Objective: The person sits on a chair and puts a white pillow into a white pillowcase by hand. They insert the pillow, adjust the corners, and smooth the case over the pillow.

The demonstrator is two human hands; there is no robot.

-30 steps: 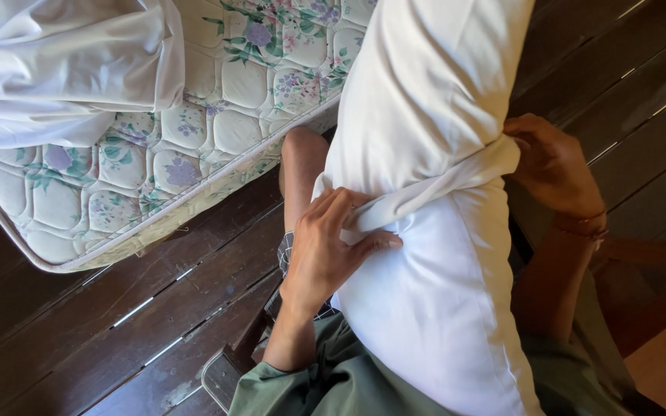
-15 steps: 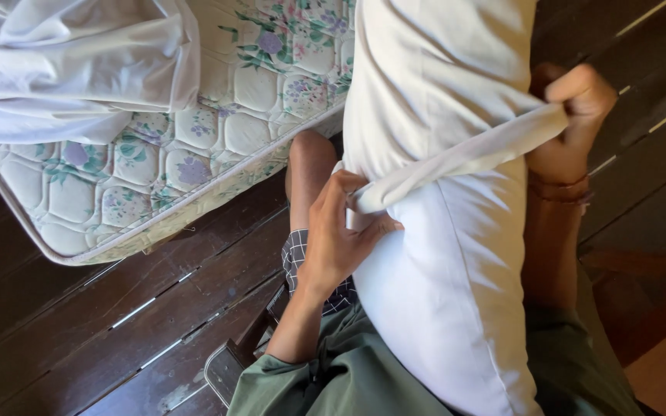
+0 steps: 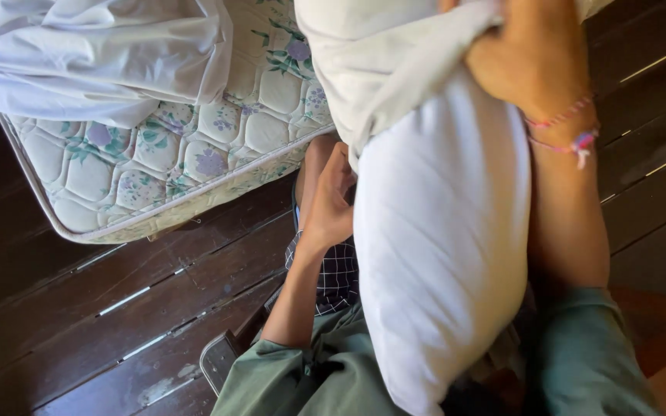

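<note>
A white pillow point(image 3: 441, 231) hangs upright in front of me, its top half inside a cream pillowcase point(image 3: 379, 62). My right hand point(image 3: 529, 65) grips the pillowcase's open edge at the pillow's right side, high up; threaded bracelets sit on its wrist. My left hand point(image 3: 331, 202) holds the pillowcase's edge at the pillow's left side, lower down, partly hidden behind the pillow. The pillow's bare lower half rests against my lap.
A floral quilted mattress point(image 3: 194, 154) lies on the dark wooden plank floor point(image 3: 117, 308) at upper left, with a crumpled white sheet point(image 3: 94, 54) on it. My knee shows by the mattress's edge. A dark object's corner point(image 3: 221, 362) sits on the floor by my left elbow.
My right hand has risen up with the pillowcase's edge, pulling the cloth higher on that side. My left hand has stayed near the pillow's left side. The view has tilted closer.
</note>
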